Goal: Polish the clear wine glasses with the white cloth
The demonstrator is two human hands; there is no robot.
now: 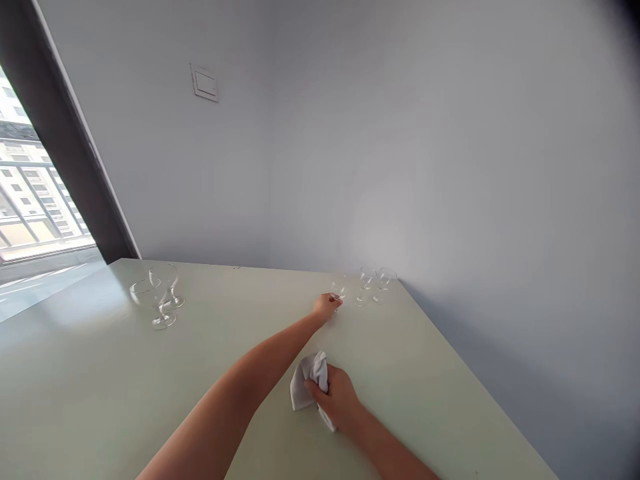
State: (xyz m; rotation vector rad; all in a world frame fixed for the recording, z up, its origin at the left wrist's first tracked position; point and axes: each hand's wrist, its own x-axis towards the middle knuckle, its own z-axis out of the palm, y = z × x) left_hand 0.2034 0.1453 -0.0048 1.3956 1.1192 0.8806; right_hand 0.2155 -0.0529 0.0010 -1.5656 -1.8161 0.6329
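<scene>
My left hand (327, 306) reaches far across the table, its fingers closed around the lower part of a clear stemmed glass (339, 285). The glass stands out only faintly against the pale wall and table. Nearer to me, my right hand (337, 395) grips a crumpled white cloth (303, 380), part of which hangs out to the left of the fingers. Just right of the held glass, two more clear stemmed glasses (368, 278) (387, 279) stand upright, side by side, close to the table's far right corner.
Two wide-bowled stemmed glasses (146, 293) (170, 280) stand at the left of the pale, glossy table (240, 307). Walls (350, 133) border its back and right edges. A light switch (205, 83) is on the back wall, and a window (35, 173) lies at the left.
</scene>
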